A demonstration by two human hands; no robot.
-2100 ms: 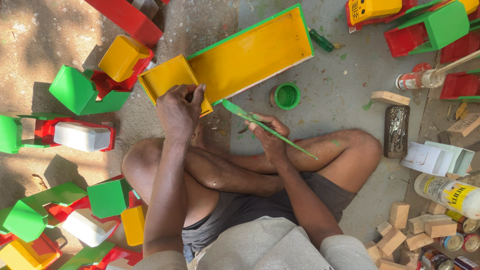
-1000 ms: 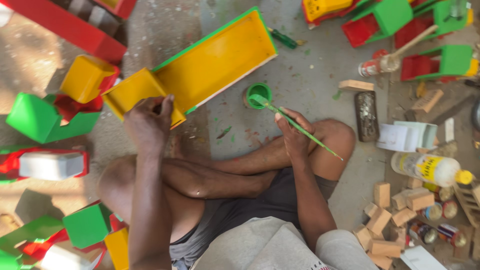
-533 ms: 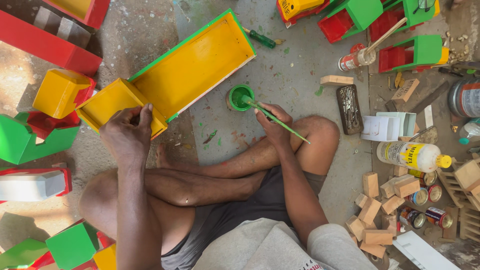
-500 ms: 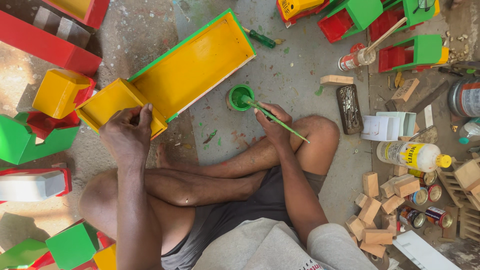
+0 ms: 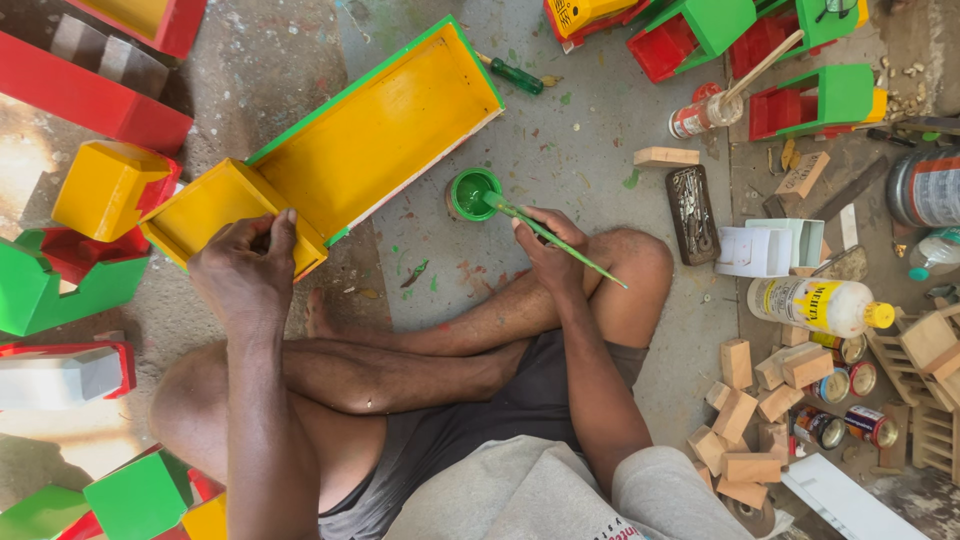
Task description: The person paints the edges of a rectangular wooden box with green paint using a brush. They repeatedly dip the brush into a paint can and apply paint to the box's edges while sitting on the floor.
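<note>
Seated cross-legged on a grey, paint-flecked concrete floor (image 5: 590, 140), seen from above. Landmark: a long wooden trough-shaped toy body, yellow inside with green edges (image 5: 370, 135), lying slantwise on the floor ahead of the knees.

Left hand (image 5: 245, 280) curled over the near end of the yellow trough, at its small boxed-in compartment, fingers bent over the wall and thumb side toward the body; closed in a grip on that wall. Right hand (image 5: 545, 250) off the trough's near right side, above the right knee, fingers pinched shut around a thin green-stained paintbrush (image 5: 555, 240). Brush handle slanting back over the right knee; bristle tip dipped into a small round pot of green paint (image 5: 473, 192), standing on the floor just beside the trough's lower right edge.

Beyond the trough's far right corner: a green-handled screwdriver (image 5: 512, 74) flat on the floor. Further right of the trough: a dark rectangular tin of nails (image 5: 692, 214), a small bare wood block (image 5: 666, 157), a white plastic glue bottle with yellow cap (image 5: 815, 305) lying on its side, and a scatter of small plain wooden blocks (image 5: 745, 420) near the right thigh. Left of the trough: a yellow painted cube-shaped block (image 5: 105, 190), green and red painted toy parts (image 5: 60, 280), and a long red painted piece (image 5: 90, 95) toward the far left. Far right of the trough, more red-and-green painted toy bodies (image 5: 810, 100).
</note>
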